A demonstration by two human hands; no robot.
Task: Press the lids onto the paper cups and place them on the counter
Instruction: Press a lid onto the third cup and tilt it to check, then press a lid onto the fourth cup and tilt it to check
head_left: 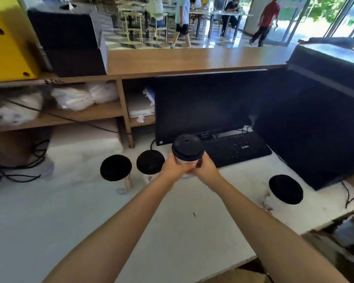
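A white paper cup with a black lid (187, 148) is lifted above the white work surface (70, 217), in front of the monitor. My left hand (173, 167) and my right hand (205, 167) both grip its body from below and the sides. Two more lidded cups (116, 168) (150, 161) stand side by side just left of my hands. Another lidded cup (286, 189) stands at the right. The raised wooden counter (192, 58) runs across the back, above the monitor.
A black monitor (202, 107) and keyboard (236, 149) sit behind the held cup. A large black machine (319, 119) fills the right. Wooden shelves (80, 115) with white bags are at the left, cables (18, 166) lie below. People walk beyond the counter.
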